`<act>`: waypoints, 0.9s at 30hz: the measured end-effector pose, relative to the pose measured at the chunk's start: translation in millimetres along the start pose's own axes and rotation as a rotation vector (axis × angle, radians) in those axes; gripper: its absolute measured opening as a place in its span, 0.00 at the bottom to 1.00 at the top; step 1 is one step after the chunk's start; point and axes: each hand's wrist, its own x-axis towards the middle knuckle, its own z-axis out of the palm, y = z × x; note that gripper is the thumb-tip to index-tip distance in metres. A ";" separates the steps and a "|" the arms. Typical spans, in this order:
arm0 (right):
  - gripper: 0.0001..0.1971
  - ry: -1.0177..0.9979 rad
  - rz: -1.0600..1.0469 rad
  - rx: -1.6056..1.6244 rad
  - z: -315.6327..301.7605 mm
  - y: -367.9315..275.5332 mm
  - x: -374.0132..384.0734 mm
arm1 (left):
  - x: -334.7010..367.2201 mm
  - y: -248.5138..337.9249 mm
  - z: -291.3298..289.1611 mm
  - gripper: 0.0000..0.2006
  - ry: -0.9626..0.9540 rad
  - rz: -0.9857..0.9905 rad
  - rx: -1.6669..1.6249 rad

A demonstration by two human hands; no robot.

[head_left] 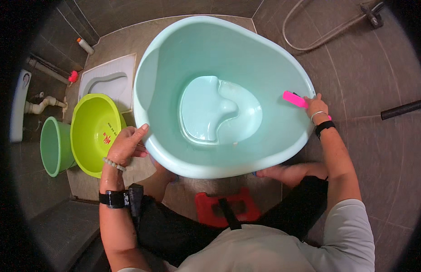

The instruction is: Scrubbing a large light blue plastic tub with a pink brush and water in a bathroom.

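Note:
A large pale turquoise bathtub (169, 59) with a moulded seat fills the middle of the head view. My left hand (125, 146) is at its near-left rim, thumb over the edge and fingers outside and below it. At the right rim, my right hand (316, 108) is closed around a bright pink brush (294, 98). The brush's broad pink end points into the tub, and a bit of its handle shows beyond my hand. I cannot make out its bristles.
Left of the tub stand a lime-green basin (90, 122) and a green bucket (50, 145), near a white squat toilet (129, 68). A red stool (206, 209) sits between my legs. A shower hose (310, 47) hangs on the right wall. Pipes (45, 106) run along the left.

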 end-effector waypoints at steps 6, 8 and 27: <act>0.16 -0.140 0.025 0.274 3.2 1.6 -3.0 | 10.3 -10.6 1.1 0.21 0.066 0.111 -0.310; 0.18 -0.232 -0.075 0.204 14.3 -4.3 -7.2 | 22.3 -14.9 -7.6 0.20 0.124 0.171 -0.434; 0.23 -0.381 -0.692 0.157 -7.9 -50.7 -150.7 | 26.7 -19.7 27.3 0.15 0.283 0.145 -0.563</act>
